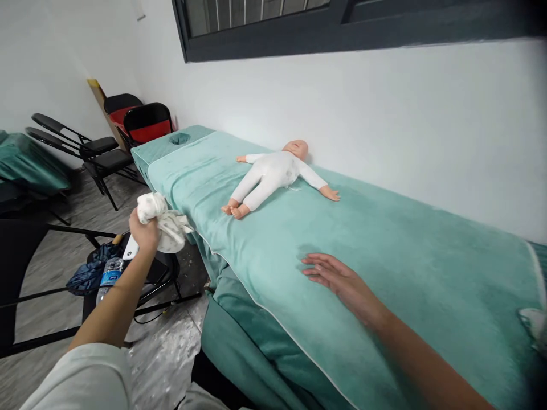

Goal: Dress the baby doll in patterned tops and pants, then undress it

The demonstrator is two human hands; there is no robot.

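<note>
The doll (273, 171) lies on the table (405, 250), beyond the right hand (335, 279) and leftward; the bundle (171, 230) is in the left hand (144, 230); below and left of that hand, a bottle (110, 274) rests on a chair (171, 265); folding chairs (111, 162) stand beyond it.

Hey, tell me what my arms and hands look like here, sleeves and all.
Your left hand and right hand are bare, with no gloves or watch visible. A plain, pale fabric sleeve leaves your left forearm bare; no sleeve shows on your right forearm.
</note>
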